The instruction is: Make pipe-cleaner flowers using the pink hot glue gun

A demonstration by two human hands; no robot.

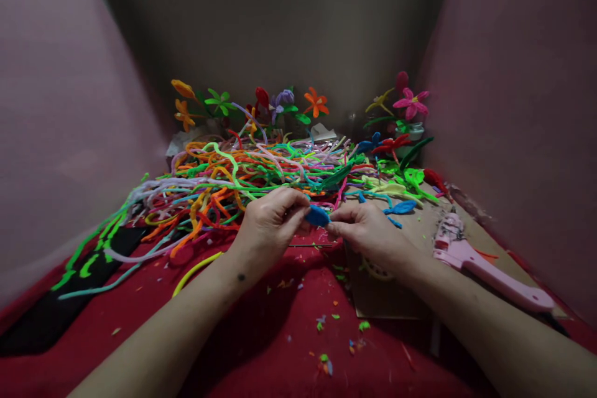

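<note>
A small blue fuzzy petal (pixel 318 216), seemingly shaped from pipe cleaner, is pinched between my two hands in the middle of the view. My left hand (pixel 275 214) grips its left end between thumb and fingers. At its right tip, my right hand (pixel 361 224) closes thumb and forefinger. More blue petals (pixel 402 208) lie on the cardboard just right of my right hand. Behind both hands spreads a big tangled heap of pipe cleaners (pixel 261 168) in many colours.
A pink glue gun (pixel 494 273) rests on the cardboard (pixel 396 301) at right. Finished fuzzy flowers (pixel 316 102) stand along the back wall. Coloured fluff scraps (pixel 324 359) dot the red cloth (pixel 242 348). A black flat object (pixel 51 317) lies at left, and pink walls rise on both sides.
</note>
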